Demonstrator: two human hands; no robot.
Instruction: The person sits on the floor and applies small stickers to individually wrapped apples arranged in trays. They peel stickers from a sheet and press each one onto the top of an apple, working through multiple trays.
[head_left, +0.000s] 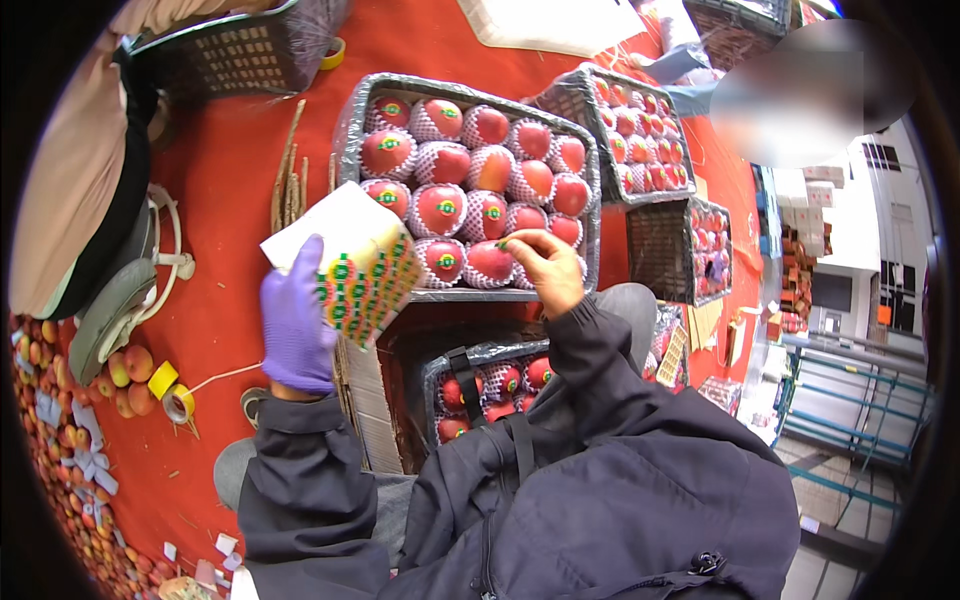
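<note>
My left hand (300, 322), in a purple glove, holds a sheet of green and yellow fruit stickers (364, 289) with white backing, over the near left corner of a film-lined crate (480, 295). Rows of red apples in foam nets fill the crate, several with a sticker on top. My bare right hand (547, 266) is at the near row, thumb and forefinger pinching a small green sticker (504, 244) at the edge of a red apple (487, 264). Whether the sticker touches the apple's skin cannot be told.
Another crate of netted apples (495, 352) sits between my knees. More filled crates (651, 199) stand at the right, near a blurred person. Sticks (291, 172), tape rolls (178, 403) and loose apples (139, 363) lie on the red floor covering. A black basket (232, 60) is at the upper left.
</note>
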